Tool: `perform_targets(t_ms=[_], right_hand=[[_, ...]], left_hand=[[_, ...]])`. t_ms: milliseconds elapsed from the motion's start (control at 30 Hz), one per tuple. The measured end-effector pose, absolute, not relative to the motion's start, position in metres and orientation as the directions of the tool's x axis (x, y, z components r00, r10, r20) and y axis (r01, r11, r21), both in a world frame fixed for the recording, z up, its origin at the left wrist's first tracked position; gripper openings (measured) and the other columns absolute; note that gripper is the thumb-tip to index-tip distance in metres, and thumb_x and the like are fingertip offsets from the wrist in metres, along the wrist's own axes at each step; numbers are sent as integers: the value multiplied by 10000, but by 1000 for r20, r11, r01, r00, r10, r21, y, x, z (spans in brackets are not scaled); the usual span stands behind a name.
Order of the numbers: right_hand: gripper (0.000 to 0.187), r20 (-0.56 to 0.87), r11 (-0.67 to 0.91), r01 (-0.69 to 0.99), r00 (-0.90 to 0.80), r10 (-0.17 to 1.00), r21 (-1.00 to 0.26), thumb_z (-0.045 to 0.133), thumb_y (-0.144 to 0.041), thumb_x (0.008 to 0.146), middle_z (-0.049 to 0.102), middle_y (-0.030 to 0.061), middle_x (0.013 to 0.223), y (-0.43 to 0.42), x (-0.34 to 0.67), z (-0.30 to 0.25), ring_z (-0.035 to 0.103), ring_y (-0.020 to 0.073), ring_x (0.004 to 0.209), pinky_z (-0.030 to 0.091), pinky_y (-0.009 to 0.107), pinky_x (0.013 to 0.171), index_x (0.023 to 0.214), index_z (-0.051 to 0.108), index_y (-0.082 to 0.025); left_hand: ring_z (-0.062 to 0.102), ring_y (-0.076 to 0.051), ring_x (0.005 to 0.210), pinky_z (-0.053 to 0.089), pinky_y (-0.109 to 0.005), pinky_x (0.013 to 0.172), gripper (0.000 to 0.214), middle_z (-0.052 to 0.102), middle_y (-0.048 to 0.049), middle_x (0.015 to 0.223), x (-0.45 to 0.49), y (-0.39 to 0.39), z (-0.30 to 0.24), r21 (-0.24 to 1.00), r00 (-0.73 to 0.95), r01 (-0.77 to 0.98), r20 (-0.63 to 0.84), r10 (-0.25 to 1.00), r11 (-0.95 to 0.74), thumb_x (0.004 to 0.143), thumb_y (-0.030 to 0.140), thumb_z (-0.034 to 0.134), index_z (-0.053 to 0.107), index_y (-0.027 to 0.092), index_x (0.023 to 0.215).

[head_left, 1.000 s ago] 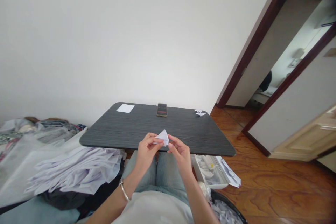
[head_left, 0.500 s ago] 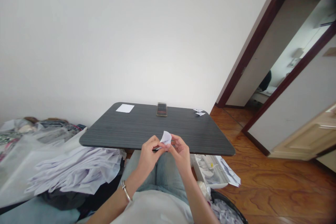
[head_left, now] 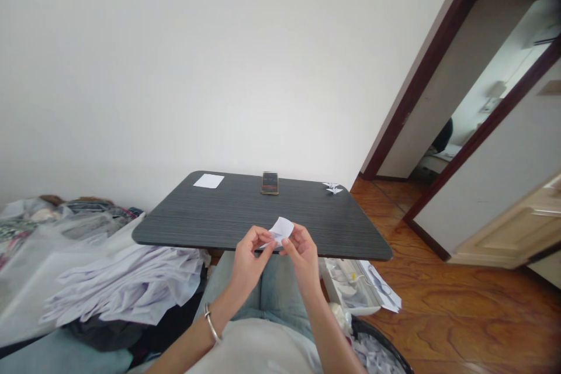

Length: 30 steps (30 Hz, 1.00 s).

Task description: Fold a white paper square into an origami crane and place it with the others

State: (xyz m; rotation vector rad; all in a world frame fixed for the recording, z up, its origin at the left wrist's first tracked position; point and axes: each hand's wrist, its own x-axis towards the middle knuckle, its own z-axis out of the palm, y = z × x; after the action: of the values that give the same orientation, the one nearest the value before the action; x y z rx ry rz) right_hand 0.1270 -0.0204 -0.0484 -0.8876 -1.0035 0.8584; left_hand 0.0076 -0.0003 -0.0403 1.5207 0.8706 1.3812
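A small folded piece of white paper (head_left: 281, 228) is held between my two hands, just over the near edge of the dark table (head_left: 210, 216). My left hand (head_left: 253, 251) pinches its left side between thumb and fingers. On the right side, my right hand (head_left: 301, 247) grips the paper the same way, thumb on its face and fingers behind. The paper's upper part stands up as a pale flap. Its lower folds are partly covered by my thumbs.
On the table are a white paper sheet (head_left: 209, 180), a phone-like dark device (head_left: 270, 183) and folded paper birds (head_left: 333, 187). White cloth (head_left: 127, 283) is heaped at left. An open white box (head_left: 350, 289) and a bag of paper scraps (head_left: 377, 353) stand at right.
The paper's flap has opened wider and tilted to the right. My thumbs have moved slightly apart, while both hands keep hold of it.
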Motion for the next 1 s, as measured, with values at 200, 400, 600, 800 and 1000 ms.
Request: perform_targets(t_ms=[200, 400, 600, 800, 1000], right_hand=[[326, 305, 370, -183, 307, 902, -911, 664, -326, 730, 643, 51, 885, -21, 126, -49, 624, 160, 696, 502, 209, 477, 1009, 568, -185], [306, 298, 359, -159, 312, 902, -920, 675, -334, 721, 653, 40, 854, -20, 128, -50, 609, 143, 655, 492, 207, 477, 969, 582, -179], [294, 286, 339, -115, 327, 900, -934, 661, -370, 734, 668, 26, 740, -19, 130, -51, 604, 152, 621, 469, 210, 464, 937, 594, -168], [276, 283, 327, -90, 321, 904, -941, 638, -361, 750, 684, 32, 713, -20, 130, -51, 609, 155, 609, 458, 216, 482, 926, 615, -150], [243, 309, 320, 20, 322, 895, -947, 617, -324, 756, 676, 27, 700, -21, 129, -53, 589, 153, 583, 457, 227, 500, 919, 640, -145]], left_hand=[[588, -119, 682, 473, -246, 710, 238, 553, 37, 676, 8, -2, -40, 919, 148, -58, 395, 907, -391, 737, 188, 624, 526, 179, 955], [551, -108, 657, 474, -248, 706, 398, 495, 46, 681, 6, -3, -38, 912, 240, -93, 410, 880, -399, 790, 213, 581, 455, 195, 1167], [559, -122, 680, 470, -258, 727, 341, 524, 24, 698, 2, -3, -37, 890, 314, -1, 433, 845, -456, 800, 216, 574, 551, 189, 1138], [533, -121, 645, 468, -256, 687, 273, 530, 20, 673, 3, -4, -32, 898, 350, 29, 402, 846, -439, 787, 221, 587, 600, 158, 1053], [508, -111, 643, 450, -234, 629, 308, 480, 23, 722, 5, -4, -36, 938, 321, -59, 341, 883, -341, 807, 324, 575, 559, 174, 1075]])
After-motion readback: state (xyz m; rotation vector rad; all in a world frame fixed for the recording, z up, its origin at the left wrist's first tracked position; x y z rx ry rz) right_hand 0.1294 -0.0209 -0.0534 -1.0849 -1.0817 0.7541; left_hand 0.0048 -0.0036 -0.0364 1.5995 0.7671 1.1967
